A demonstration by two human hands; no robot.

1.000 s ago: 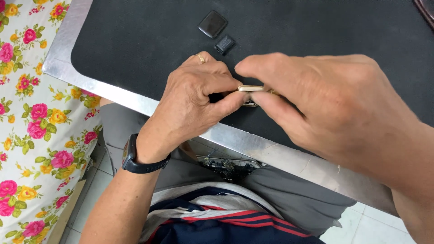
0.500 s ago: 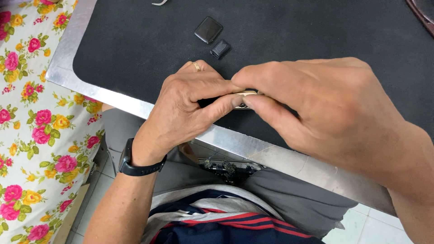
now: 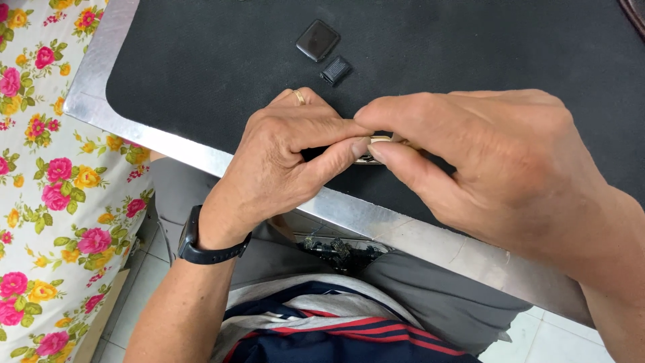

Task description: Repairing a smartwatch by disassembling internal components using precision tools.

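My left hand (image 3: 285, 165) and my right hand (image 3: 480, 165) meet over the black mat (image 3: 437, 47), both pinching a small pale metal part (image 3: 376, 142) between thumbs and fingertips. Most of the part is hidden by my fingers. A ring sits on my left hand and a black watch (image 3: 201, 243) on that wrist. Just beyond my hands lie a small black square piece (image 3: 318, 40) and a smaller black block (image 3: 336, 70).
The mat lies on a metal-edged table (image 3: 376, 222). A floral cloth (image 3: 47, 175) covers the surface to the left. Below the table edge are my lap in grey fabric, a striped shirt and a tiled floor.
The view has shifted slightly, so the two black pieces sit a bit lower in frame. My hands keep pinching the small part with little change in grip.
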